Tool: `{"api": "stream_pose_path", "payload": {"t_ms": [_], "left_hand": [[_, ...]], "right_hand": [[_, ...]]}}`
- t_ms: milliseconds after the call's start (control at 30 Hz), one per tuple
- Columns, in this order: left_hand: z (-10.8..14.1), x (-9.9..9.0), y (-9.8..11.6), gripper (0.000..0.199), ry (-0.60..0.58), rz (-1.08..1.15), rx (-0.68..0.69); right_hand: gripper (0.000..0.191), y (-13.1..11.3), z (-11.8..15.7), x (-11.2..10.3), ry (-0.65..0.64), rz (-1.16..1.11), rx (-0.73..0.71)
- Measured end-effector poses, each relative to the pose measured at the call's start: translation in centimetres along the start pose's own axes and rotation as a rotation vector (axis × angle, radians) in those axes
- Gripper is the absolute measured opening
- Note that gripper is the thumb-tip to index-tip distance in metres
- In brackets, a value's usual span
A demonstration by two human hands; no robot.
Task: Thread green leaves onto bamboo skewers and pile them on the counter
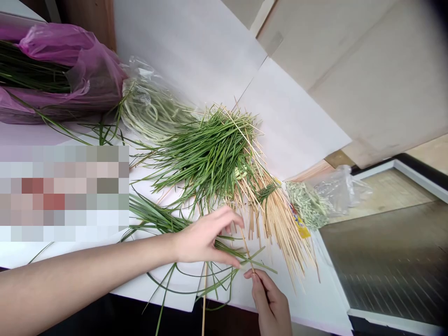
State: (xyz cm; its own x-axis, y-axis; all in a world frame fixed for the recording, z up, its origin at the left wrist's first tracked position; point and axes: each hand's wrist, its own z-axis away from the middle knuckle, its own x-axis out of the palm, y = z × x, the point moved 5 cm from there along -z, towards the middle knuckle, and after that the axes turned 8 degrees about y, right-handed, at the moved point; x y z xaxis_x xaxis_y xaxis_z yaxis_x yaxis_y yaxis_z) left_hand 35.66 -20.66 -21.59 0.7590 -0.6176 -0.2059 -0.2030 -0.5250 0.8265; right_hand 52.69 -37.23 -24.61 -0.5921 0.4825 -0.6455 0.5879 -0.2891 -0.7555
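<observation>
My left hand (206,235) reaches in from the left, its fingers curled around a few long green grass blades (227,252). My right hand (269,298) comes up from the bottom and pinches a thin wooden skewer (248,249) where the blades cross it. Just above the hands lies a heap of cut green grass blades (206,154), mixed with skewers. A fan of pale wooden skewers (280,228) spreads to the right of it. Another skewer (204,303) hangs down past the table edge below my left hand.
Pink plastic wraps a grass bundle (52,70) at the upper left, next to a clear bag of pale stems (150,107). A small clear bag of pale green pieces (310,205) lies right of the skewers. White paper (297,116) covers the table. A pixelated patch (63,191) hides part of the left.
</observation>
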Motion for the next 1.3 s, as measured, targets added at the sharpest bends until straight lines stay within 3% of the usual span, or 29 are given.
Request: {"api": "stream_pose_path", "payload": {"t_ms": [133,333,433,533,700,867,933,1100,1300], "left_hand": [[0.6,1.0,0.1,0.03,-0.098,-0.144,0.116],[0.8,1.2,0.1,0.027,-0.098,-0.31,0.238],[0.7,1.0,0.3,0.027,-0.072,-0.314,0.228],[0.6,0.6,0.4,0.029,-0.058,-0.284,0.157],[0.1,0.2,0.7,0.021,-0.039,-0.117,0.008],[-0.9,-1.4,-0.9,0.02,0.217,0.202,-0.378],[-1.1,-1.9,-1.5,0.024,0.273,0.336,-0.457],[-1.3,-2.3,-2.1,0.028,0.308,0.455,-0.539],[-1.1,-2.4,-2.3,0.03,0.367,0.397,-0.561]], "right_hand": [[0.039,-0.2,0.1,0.9,0.025,-0.016,-0.048],[0.046,-0.3,0.0,2.2,0.011,-0.03,-0.113],[0.046,-0.8,-0.1,2.7,-0.011,-0.032,-0.171],[0.039,-1.4,0.0,3.3,-0.038,-0.055,-0.218],[0.033,-1.9,0.5,3.5,0.006,-0.129,-0.104],[0.036,-2.6,0.3,2.4,0.005,-0.135,-0.037],[0.037,-2.7,0.2,1.9,0.046,-0.143,-0.029],[0.035,-3.3,0.2,1.7,0.081,-0.225,-0.012],[0.036,-3.4,0.3,2.1,0.034,-0.258,-0.004]]}}
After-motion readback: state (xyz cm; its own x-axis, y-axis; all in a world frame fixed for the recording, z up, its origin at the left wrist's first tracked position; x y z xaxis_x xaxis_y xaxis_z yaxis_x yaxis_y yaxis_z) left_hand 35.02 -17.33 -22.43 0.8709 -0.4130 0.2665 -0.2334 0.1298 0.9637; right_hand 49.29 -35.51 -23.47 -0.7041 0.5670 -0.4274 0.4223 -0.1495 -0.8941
